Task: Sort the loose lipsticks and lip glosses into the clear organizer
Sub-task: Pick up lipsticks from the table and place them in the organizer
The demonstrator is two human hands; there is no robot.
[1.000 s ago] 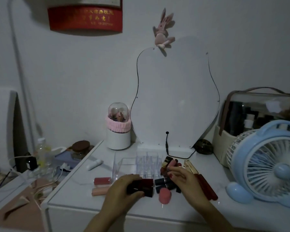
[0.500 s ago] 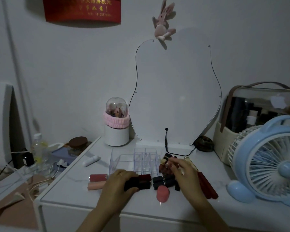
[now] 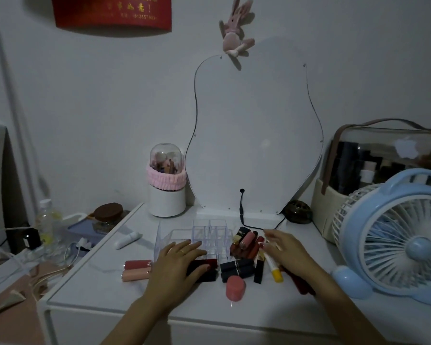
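Head view: both hands over loose lipsticks beside the clear organizer point(image 3: 204, 239) on the white surface point(image 3: 139, 292).
Left hand point(image 3: 177, 266) lies flat, fingers spread on dark red lipsticks point(image 3: 204, 268); right hand point(image 3: 288, 253), fingers loosely apart, touches a white-yellow tube point(image 3: 273, 266). Organizer's square cells sit empty, transparent, just far of them.

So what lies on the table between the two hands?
In the head view, black lipstick tubes and a pink round-capped one lie between the left hand and right hand.

Dim, bluish room light is flattening the scene; the toy rabbit point(image 3: 235, 33) is casting a soft shadow on the wall, and wide-angle distortion is bending the edges.
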